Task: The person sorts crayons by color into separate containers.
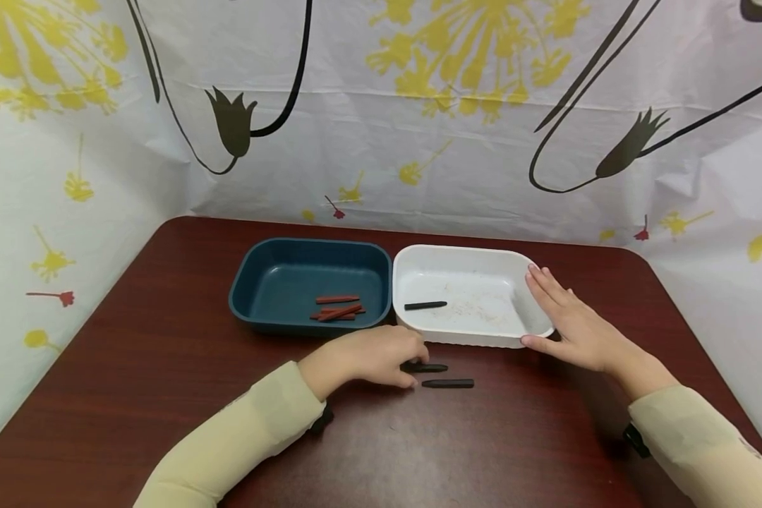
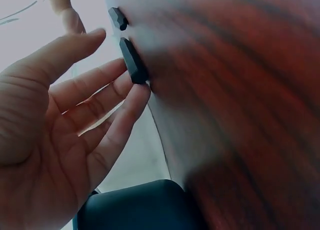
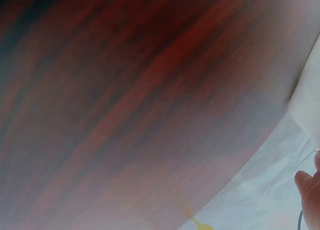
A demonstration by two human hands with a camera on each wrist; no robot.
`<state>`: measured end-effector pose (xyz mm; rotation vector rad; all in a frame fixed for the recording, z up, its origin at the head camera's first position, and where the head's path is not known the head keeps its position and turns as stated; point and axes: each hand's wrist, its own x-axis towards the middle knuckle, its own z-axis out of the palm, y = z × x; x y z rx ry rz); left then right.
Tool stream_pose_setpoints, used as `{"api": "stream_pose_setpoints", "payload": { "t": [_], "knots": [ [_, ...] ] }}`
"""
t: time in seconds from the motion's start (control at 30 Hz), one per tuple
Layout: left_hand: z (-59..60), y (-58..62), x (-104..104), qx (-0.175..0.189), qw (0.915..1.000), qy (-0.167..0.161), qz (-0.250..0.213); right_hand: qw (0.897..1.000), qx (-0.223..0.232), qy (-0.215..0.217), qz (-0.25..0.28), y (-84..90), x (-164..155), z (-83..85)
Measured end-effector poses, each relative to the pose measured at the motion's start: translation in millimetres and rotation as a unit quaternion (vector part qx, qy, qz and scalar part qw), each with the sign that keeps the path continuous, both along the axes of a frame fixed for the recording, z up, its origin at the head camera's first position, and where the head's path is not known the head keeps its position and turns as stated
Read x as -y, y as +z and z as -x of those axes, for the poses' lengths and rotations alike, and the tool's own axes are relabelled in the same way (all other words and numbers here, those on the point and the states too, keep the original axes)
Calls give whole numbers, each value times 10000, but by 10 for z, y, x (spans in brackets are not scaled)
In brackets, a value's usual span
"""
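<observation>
My left hand (image 1: 375, 353) reaches down to a black crayon (image 1: 432, 367) lying on the table in front of the white tray (image 1: 463, 339). In the left wrist view the fingertips touch that crayon's side, while the thumb stands apart from it. A second black crayon (image 1: 447, 384) lies just nearer to me. Another black crayon (image 1: 425, 305) is inside the white tray. My right hand (image 1: 578, 328) rests on the tray's right end with spread fingers. Only a bit of this hand shows at the right wrist view's edge.
A dark teal tray (image 1: 311, 328) stands against the white tray's left side. Several reddish-brown crayons (image 1: 338, 300) lie in its right part. The brown table (image 1: 165, 367) is backed by a white patterned sheet (image 1: 355, 127).
</observation>
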<state>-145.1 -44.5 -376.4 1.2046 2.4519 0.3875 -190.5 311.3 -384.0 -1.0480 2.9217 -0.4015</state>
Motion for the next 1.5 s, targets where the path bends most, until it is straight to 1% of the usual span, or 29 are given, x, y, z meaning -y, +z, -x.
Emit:
{"api": "stream_pose_setpoints", "payload": {
  "t": [0.17,0.33,0.6,0.73,0.97,1.23,1.5],
  "knots": [
    [29,22,-30,160,9998,-17,102,10000,18,-70,-13,12,0,2],
    [51,29,-52,251,9996,37,160,10000,5,-21,-59,27,-5,15],
    [40,8,-43,411,9991,48,62,9999,61,-83,50,-14,0,14],
    [36,1,-35,426,9991,17,68,9999,92,-117,51,-18,6,16],
    [65,-6,-32,479,9988,-47,68,9998,89,-193,-35,7,-4,19],
    [80,55,24,568,9984,-36,-78,9998,92,-158,45,-8,-8,19],
    [69,140,61,868,9959,65,-245,9998,86,-156,40,-34,-18,25]
  ]
}}
